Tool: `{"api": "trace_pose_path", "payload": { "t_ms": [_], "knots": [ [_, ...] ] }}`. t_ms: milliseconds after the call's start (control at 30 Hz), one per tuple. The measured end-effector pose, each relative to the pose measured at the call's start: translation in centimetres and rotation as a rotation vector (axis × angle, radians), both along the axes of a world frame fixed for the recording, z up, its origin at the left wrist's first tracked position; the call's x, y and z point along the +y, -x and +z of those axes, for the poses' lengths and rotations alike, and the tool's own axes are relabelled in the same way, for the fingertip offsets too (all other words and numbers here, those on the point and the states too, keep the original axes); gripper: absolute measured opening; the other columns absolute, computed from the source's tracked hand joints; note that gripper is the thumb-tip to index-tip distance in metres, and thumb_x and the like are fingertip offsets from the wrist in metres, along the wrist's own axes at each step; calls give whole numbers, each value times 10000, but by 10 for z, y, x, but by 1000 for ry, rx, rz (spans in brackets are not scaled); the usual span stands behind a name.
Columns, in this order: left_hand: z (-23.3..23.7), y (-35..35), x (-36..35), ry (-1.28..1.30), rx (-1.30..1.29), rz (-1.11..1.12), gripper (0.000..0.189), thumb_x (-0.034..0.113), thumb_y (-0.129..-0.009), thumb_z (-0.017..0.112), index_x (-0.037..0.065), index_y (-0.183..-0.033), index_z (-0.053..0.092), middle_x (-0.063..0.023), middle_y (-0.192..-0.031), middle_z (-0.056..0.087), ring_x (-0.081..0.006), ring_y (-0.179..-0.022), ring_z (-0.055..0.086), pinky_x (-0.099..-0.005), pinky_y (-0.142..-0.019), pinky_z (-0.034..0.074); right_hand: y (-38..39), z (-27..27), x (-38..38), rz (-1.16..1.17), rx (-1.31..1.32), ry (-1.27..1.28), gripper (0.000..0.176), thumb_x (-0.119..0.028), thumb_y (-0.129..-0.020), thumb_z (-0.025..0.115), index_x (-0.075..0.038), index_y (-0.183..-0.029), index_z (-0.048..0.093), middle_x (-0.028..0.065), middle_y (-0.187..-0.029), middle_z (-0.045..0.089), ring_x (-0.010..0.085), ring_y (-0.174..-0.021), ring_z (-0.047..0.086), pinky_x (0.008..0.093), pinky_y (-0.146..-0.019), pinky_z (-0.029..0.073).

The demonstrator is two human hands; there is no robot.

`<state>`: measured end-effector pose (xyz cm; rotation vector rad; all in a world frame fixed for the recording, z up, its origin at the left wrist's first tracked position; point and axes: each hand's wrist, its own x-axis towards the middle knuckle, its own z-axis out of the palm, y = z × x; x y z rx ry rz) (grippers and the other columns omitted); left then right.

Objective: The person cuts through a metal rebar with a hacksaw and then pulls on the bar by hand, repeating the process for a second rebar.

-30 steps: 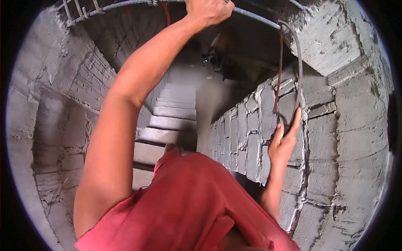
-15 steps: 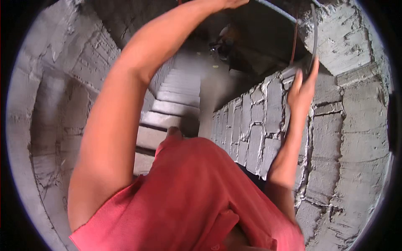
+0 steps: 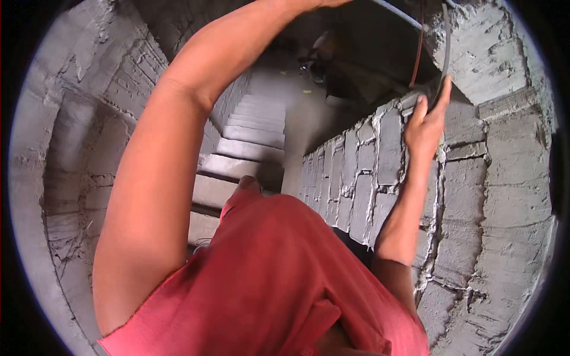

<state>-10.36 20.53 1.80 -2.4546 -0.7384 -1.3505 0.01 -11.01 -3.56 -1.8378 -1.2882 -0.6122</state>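
My left arm reaches straight up, and only the heel of my left hand [image 3: 325, 3] shows at the top edge; its fingers are cut off. A grey steel bar [image 3: 399, 13] runs overhead from there toward the right. From it hangs a dark bent rod [image 3: 445, 56], curving down along the block wall. My right hand [image 3: 424, 121] is raised against that wall with its fingers closed on the rod's lower end. A thin reddish wire [image 3: 416, 56] hangs just left of the rod.
Concrete stairs [image 3: 252, 139] descend ahead between a rough block wall on the left [image 3: 77, 148] and another on the right [image 3: 475, 196]. A concrete beam end [image 3: 487, 53] juts above my right hand. Something dark [image 3: 320, 59] lies at the stair foot.
My right hand has slid up the bent rod from waist height to near the beam. The view tipped so that my left hand and the overhead bar left the top edge.
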Motion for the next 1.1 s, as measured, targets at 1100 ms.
{"api": "trace_pose_path", "payload": {
  "t_ms": [1100],
  "knots": [
    [7,0,-10,110,102,74,476,434,-911,549,74,-686,763,-199,-706,723,-362,-640,723,-495,-589,562,-17,11,8,34,-22,-37,615,-62,-1031,517,-22,-1597,278,313,-1531,447,438,-1438,436,412,-1176,356]
  ]
}}
